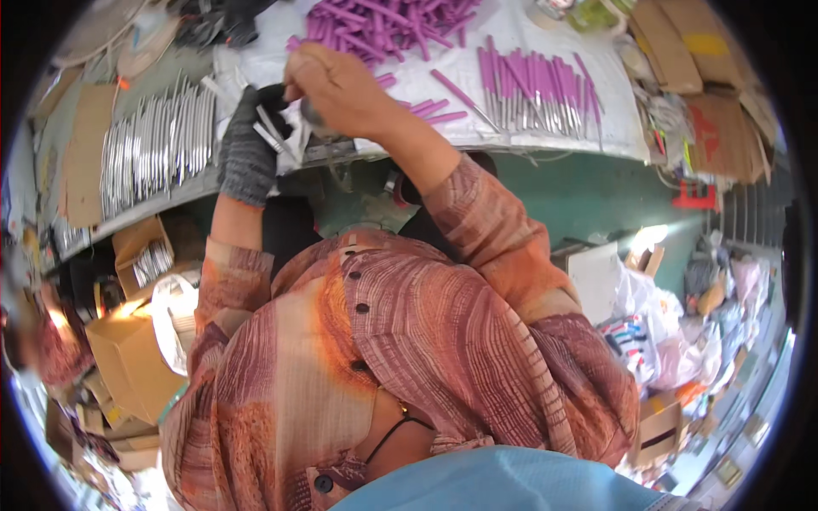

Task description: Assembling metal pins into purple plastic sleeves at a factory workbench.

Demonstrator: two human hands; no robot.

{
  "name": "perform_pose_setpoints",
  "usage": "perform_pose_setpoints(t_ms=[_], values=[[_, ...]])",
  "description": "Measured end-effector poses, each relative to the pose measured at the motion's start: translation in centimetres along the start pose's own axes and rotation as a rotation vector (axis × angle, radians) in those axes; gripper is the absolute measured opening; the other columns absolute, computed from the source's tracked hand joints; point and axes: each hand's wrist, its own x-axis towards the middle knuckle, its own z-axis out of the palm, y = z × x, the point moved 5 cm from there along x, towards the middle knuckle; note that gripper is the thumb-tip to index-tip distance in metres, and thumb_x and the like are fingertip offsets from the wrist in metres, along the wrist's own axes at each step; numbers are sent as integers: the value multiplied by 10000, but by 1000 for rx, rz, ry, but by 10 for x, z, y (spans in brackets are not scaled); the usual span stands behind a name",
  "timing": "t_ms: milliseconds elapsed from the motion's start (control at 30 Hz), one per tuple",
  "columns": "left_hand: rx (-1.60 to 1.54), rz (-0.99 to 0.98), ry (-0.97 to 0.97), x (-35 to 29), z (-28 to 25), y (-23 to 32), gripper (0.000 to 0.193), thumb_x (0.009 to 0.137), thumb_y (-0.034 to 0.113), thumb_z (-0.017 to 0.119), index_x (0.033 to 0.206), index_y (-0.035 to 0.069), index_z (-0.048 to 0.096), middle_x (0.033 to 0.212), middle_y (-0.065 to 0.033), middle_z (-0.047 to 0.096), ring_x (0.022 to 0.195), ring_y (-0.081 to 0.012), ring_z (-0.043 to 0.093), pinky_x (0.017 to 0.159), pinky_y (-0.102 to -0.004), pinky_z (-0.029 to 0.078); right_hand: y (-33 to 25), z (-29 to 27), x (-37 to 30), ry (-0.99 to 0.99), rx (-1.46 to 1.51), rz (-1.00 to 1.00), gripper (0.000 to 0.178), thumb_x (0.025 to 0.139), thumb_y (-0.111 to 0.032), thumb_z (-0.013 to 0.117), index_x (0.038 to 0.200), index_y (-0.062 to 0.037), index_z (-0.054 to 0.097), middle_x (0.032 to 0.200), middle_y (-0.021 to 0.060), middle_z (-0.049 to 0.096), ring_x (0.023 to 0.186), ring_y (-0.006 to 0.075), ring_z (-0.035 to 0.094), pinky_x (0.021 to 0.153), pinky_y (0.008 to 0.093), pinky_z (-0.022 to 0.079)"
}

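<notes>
My left hand [247, 152] wears a grey knit glove and grips a few short silver metal pieces [271, 132] at the table edge. My bare right hand [336, 89] is closed just right of the glove, its fingertips pinched against the top of those pieces. What the fingers pinch is too small to tell. A grey rounded part [312, 117] shows under the right palm. Purple sticks lie in a heap [383, 25] and in a row [532, 89] on a white sheet [443, 72] beyond both hands.
A batch of silver metal rods [158, 145] lies on the table to the left. Cardboard sheets [85, 153] and boxes [128, 362] stand at the left, one box holding more silver rods [152, 262]. More cardboard [682, 51] is far right. Bags and clutter [673, 341] cover the floor on the right.
</notes>
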Motion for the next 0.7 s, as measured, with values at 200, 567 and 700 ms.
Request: perform_pose_setpoints(t_ms=[200, 567, 700], values=[[190, 67, -21, -6, -16, 7, 484, 901, 421, 510, 1142, 6, 572, 711, 43, 527, 598, -63, 470, 540, -210, 403, -10, -39, 3, 568, -110, -116, 463, 868, -446, 498, 845, 13, 550, 735, 170, 607, 704, 324, 592, 628, 407, 437], [241, 253, 96, -24, -28, 23, 472, 910, 412, 499, 1205, 45, 528, 873, -15, 522, 792, -120, 532, 731, -291, 493, 150, -206, -112, 447, -1567, 123, 400, 788, -291, 591, 1121, -72, 553, 1083, 200, 573, 1031, 335, 540, 870, 405, 430], [277, 286, 116, -17, -14, 28, 435, 916, 397, 488, 1199, 70, 531, 975, -81, 552, 865, -171, 561, 774, -327, 508, 131, -123, -98, -115, -743, 170, 317, 736, -143, 650, 1043, -80, 596, 1077, 143, 596, 976, 316, 567, 815, 368, 467]])
